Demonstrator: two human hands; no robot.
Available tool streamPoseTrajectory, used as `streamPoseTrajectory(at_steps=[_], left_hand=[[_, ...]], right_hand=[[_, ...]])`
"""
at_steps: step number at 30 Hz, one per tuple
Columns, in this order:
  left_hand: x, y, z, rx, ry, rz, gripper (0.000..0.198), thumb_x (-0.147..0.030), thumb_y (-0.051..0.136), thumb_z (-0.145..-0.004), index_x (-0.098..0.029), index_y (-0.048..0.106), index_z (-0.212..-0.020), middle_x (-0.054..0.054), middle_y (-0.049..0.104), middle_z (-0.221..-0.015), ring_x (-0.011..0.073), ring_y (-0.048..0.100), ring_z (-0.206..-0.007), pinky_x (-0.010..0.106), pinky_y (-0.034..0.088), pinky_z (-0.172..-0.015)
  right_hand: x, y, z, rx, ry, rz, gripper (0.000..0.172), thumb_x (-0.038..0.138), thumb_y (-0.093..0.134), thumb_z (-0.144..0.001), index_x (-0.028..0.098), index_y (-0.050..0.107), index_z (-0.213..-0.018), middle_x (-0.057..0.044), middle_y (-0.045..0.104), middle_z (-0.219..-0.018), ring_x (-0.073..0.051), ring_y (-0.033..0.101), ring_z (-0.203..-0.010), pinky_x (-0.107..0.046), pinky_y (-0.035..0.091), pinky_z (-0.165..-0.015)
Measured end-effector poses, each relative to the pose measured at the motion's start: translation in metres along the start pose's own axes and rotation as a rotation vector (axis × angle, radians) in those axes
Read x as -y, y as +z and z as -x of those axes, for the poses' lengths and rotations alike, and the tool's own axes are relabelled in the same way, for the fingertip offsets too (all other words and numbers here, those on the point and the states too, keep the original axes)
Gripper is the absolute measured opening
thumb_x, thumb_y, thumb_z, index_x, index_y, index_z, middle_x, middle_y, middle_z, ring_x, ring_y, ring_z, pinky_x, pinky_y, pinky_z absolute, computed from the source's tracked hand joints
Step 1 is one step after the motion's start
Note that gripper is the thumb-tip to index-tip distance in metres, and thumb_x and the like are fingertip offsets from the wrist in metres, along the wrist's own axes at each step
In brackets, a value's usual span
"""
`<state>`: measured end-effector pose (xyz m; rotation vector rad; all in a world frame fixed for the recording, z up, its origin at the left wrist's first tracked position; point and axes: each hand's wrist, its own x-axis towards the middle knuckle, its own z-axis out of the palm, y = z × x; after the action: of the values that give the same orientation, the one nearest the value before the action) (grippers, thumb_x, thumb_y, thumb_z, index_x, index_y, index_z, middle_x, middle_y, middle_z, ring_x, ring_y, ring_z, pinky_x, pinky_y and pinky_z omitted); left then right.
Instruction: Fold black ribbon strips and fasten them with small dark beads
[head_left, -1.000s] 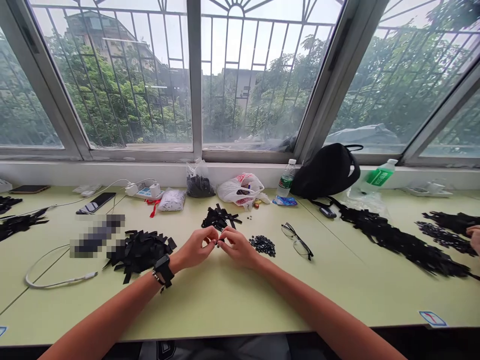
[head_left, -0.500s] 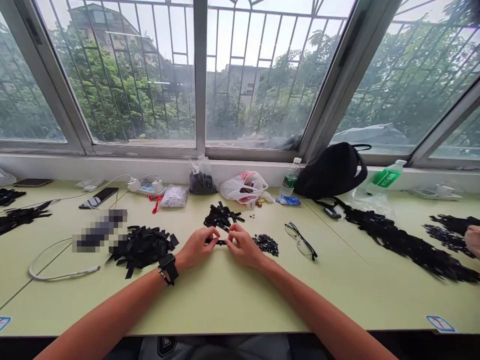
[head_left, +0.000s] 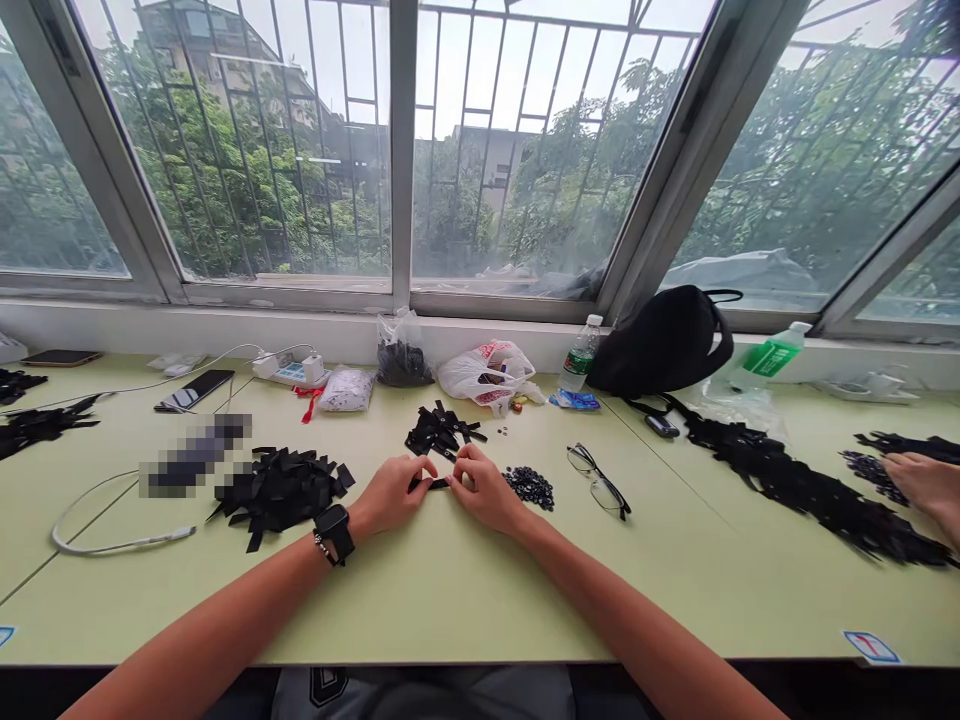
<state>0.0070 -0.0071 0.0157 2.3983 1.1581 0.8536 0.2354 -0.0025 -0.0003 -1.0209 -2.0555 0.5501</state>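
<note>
Between my two hands, low over the table, is a short black fabric strip (head_left: 439, 484). My left hand (head_left: 396, 492), with a black watch on its wrist, pinches the strip's left part. The fingertips of my right hand (head_left: 482, 490) are closed on its right end. Just beyond my hands lies a loose pile of black strips (head_left: 438, 428), some with small pale dots. Beside my right hand sits a heap of small dark rings or snaps (head_left: 529, 487). A larger pile of black strips (head_left: 281, 490) lies left of my left wrist.
Eyeglasses (head_left: 600, 482) lie right of the small parts. Along the window stand a bag of black pieces (head_left: 403, 352), a white plastic bag (head_left: 491, 374), a water bottle (head_left: 579, 356) and a black bag (head_left: 664, 340). Another person's hand (head_left: 926, 485) reaches in at right, near black strips (head_left: 810, 485).
My hands stay almost in place, still pinching the strip, which shows fewer of its dots now. The other person's hand at right has moved further in, over the small dark parts.
</note>
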Motion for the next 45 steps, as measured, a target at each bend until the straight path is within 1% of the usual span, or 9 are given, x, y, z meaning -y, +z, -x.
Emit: streamPoseTrajectory(at_steps=[3,7,16,18,21,24,30,37,45], left_hand=[[0.000,0.000,0.001,0.004,0.010,-0.025,0.017,-0.023,0.056,-0.100,-0.024,0.071,-0.107,0.000,0.061,-0.070,0.0207,0.058,-0.073,0.029,0.041,-0.069],[0.000,0.000,0.001,0.001,0.010,-0.039,0.019,-0.023,0.056,-0.100,-0.025,0.071,-0.110,-0.001,0.060,-0.069,0.0204,0.057,-0.072,0.029,0.040,-0.070],[-0.002,-0.003,0.003,0.019,0.031,0.002,0.024,-0.021,0.057,-0.099,-0.028,0.076,-0.112,-0.002,0.057,-0.063,0.0194,0.057,-0.072,0.026,0.041,-0.068],[-0.001,-0.002,0.003,0.002,0.026,0.009,0.025,-0.020,0.057,-0.098,-0.028,0.078,-0.110,-0.001,0.059,-0.065,0.0192,0.057,-0.073,0.027,0.042,-0.068],[0.002,0.000,0.003,-0.031,0.027,0.029,0.026,-0.018,0.057,-0.097,-0.027,0.080,-0.106,0.002,0.066,-0.075,0.0187,0.059,-0.074,0.028,0.045,-0.071],[0.006,0.003,0.003,-0.024,0.038,0.045,0.028,-0.016,0.058,-0.096,-0.027,0.082,-0.106,0.004,0.068,-0.079,0.0189,0.060,-0.076,0.029,0.047,-0.073],[0.010,0.008,0.002,-0.014,0.058,0.026,0.031,-0.016,0.058,-0.098,-0.029,0.084,-0.110,0.004,0.066,-0.077,0.0188,0.059,-0.076,0.029,0.046,-0.072],[0.008,0.007,0.003,0.032,0.083,0.015,0.036,-0.015,0.056,-0.099,-0.033,0.082,-0.117,0.003,0.067,-0.078,0.0192,0.059,-0.078,0.029,0.045,-0.072],[0.002,0.002,0.003,0.029,0.091,0.013,0.033,-0.019,0.054,-0.101,-0.029,0.082,-0.116,0.005,0.072,-0.080,0.0209,0.059,-0.078,0.030,0.045,-0.072]], right_hand=[[0.001,0.001,0.001,-0.002,-0.004,0.008,0.022,0.019,0.062,-0.094,0.020,0.053,-0.074,-0.003,0.054,-0.097,-0.017,0.057,-0.083,-0.032,0.048,-0.078],[0.002,0.003,0.001,-0.004,-0.004,0.036,0.022,0.017,0.061,-0.093,0.021,0.051,-0.074,-0.003,0.053,-0.095,-0.016,0.055,-0.078,-0.031,0.046,-0.073],[0.002,0.002,-0.001,-0.011,0.002,0.026,0.024,0.017,0.058,-0.093,0.021,0.047,-0.072,-0.002,0.052,-0.092,-0.015,0.053,-0.075,-0.030,0.043,-0.069],[0.002,0.002,-0.001,-0.020,0.003,0.018,0.024,0.016,0.058,-0.093,0.020,0.047,-0.072,-0.002,0.052,-0.091,-0.015,0.052,-0.074,-0.029,0.042,-0.068],[0.002,0.001,-0.001,-0.039,0.011,0.013,0.024,0.017,0.059,-0.092,0.020,0.047,-0.071,-0.002,0.052,-0.088,-0.014,0.050,-0.071,-0.029,0.042,-0.066],[0.004,0.001,-0.001,-0.042,0.022,0.007,0.023,0.018,0.059,-0.092,0.020,0.048,-0.072,-0.002,0.053,-0.088,-0.015,0.050,-0.070,-0.029,0.041,-0.064],[0.006,-0.001,-0.001,-0.045,0.022,-0.003,0.021,0.019,0.060,-0.092,0.021,0.051,-0.072,-0.003,0.053,-0.086,-0.015,0.050,-0.068,-0.029,0.042,-0.061],[0.005,0.000,0.001,-0.048,0.030,0.003,0.023,0.018,0.060,-0.091,0.021,0.049,-0.071,-0.002,0.052,-0.086,-0.015,0.050,-0.068,-0.029,0.042,-0.061],[0.003,0.000,0.000,-0.039,0.034,0.022,0.021,0.022,0.059,-0.094,0.021,0.052,-0.075,-0.002,0.053,-0.089,-0.015,0.051,-0.068,-0.030,0.044,-0.062]])
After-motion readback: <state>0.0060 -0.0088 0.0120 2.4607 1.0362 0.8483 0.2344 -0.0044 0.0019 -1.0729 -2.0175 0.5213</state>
